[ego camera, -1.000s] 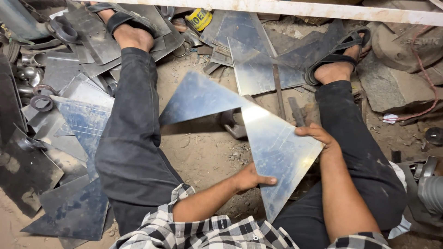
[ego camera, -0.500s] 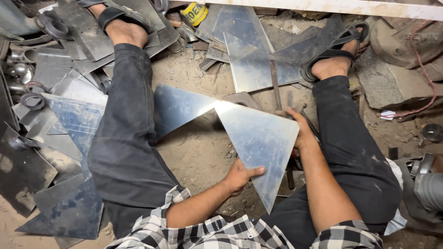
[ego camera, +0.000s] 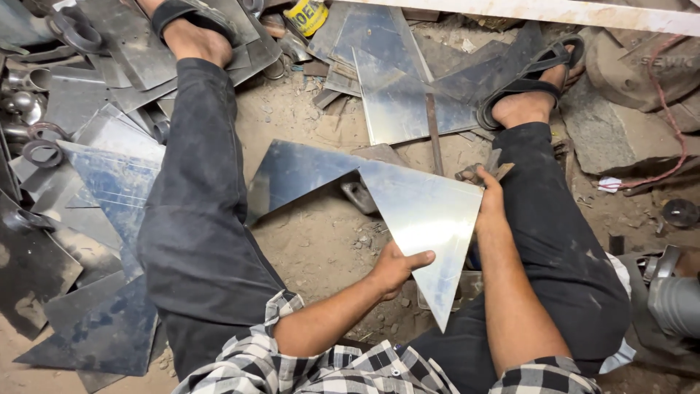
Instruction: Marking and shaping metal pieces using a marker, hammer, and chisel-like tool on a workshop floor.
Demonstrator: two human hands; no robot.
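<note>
Sheet metal triangle (ego camera: 426, 226) is pinched at its raw edges by your left hand (ego camera: 394, 268) and right hand (ego camera: 487, 191), so a slip could slice your fingers.

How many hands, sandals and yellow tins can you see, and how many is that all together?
Bare hands: 2, left and right, both holding the shiny triangular metal sheet
Black strappy sandals: 2
Yellow round tins: 1
Total: 5

Bare sandy dirt floor (ego camera: 321, 248) strewn with dull grey sheet-metal offcuts (ego camera: 109, 190); a pale painted beam (ego camera: 554, 11) crosses the top edge in flat daylight.
</note>
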